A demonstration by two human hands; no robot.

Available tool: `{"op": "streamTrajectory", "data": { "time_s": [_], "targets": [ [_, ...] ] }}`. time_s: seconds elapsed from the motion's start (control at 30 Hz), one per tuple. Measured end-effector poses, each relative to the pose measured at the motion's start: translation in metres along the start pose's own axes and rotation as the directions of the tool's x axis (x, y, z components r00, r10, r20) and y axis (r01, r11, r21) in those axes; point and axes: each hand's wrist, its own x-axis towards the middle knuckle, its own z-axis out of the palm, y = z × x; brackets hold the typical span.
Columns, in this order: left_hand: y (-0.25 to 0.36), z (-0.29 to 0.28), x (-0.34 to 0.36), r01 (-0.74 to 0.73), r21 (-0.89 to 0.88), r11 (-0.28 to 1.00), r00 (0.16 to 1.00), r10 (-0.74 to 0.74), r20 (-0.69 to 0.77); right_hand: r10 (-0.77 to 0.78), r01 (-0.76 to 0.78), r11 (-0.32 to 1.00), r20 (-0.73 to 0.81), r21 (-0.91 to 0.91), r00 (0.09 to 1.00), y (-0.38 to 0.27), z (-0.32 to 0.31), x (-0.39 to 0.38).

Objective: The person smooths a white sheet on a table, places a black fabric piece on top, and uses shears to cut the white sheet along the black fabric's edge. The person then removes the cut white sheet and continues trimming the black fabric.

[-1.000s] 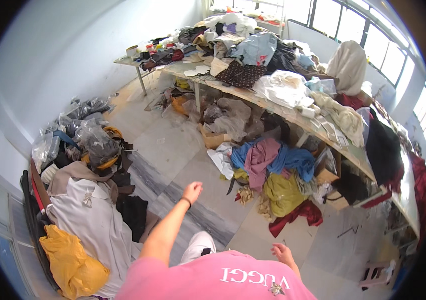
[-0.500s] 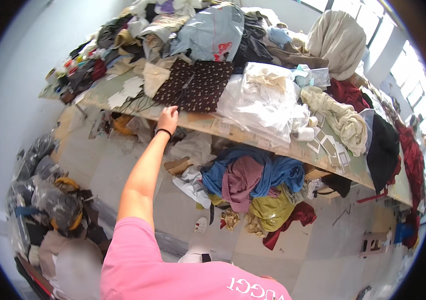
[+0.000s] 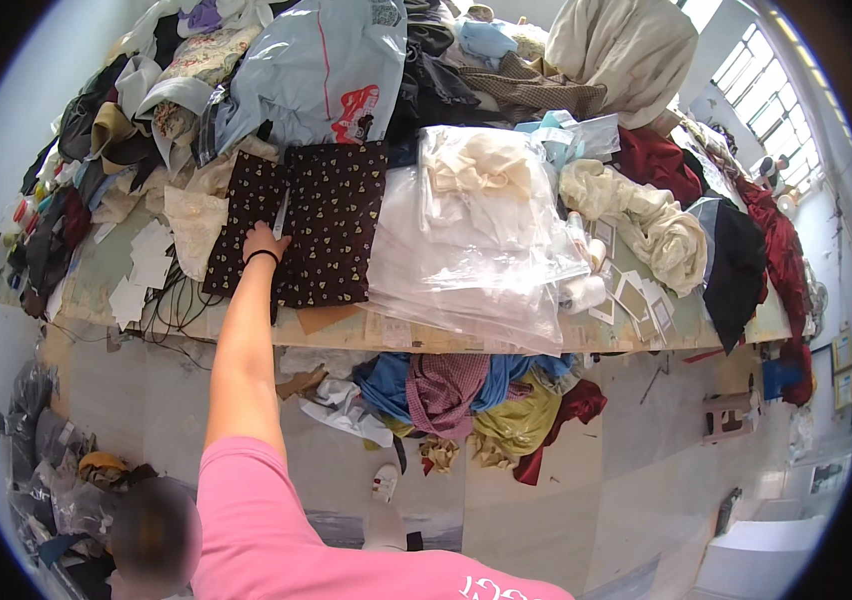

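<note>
My left arm, in a pink short sleeve, stretches to the table. My left hand [image 3: 264, 243] lies on a dark brown cloth [image 3: 336, 215] patterned with small pale motifs, near the split between its two panels. Its fingers look curled, with the thumb to the right. A narrow pale strip [image 3: 282, 212] shows just beyond the fingertips; whether it is a blade or a gap in the cloth I cannot make out. Clear plastic bags holding cream cloth [image 3: 481, 165] lie right of the brown cloth. My right hand is out of view.
Heaped garments and a large pale-blue bag [image 3: 311, 70] fill the table's back. White cards [image 3: 151, 255] and dark cords [image 3: 181, 305] lie at its left. Thread spools [image 3: 582, 293] stand near the right front. Blue and maroon cloths [image 3: 446, 395] lie beneath. A blurred person [image 3: 153, 535] is at lower left.
My left hand has moved from the brown cloth's front edge inward onto the cloth, by the split. The view has turned and come closer to the table.
</note>
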Motion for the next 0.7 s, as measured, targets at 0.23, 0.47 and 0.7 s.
{"op": "streamTrajectory", "data": {
  "time_s": [0.23,0.47,0.7],
  "targets": [
    [-0.021,-0.014,-0.048,-0.053,-0.947,0.318,0.932,0.355,0.067,-0.123,0.122,0.992,-0.049,-0.027,0.991,-0.013,0.002,-0.008],
    [0.115,-0.061,-0.301,0.585,-0.809,-0.053,0.498,0.811,0.307,-0.757,0.702,0.584,-0.038,0.406,0.652,-0.252,0.01,-0.066],
    [0.221,-0.03,-0.537,0.672,-0.704,0.23,0.134,0.897,0.422,-0.849,0.944,0.328,-0.43,0.025,0.307,-0.23,-0.062,-0.097]
  ]
}}
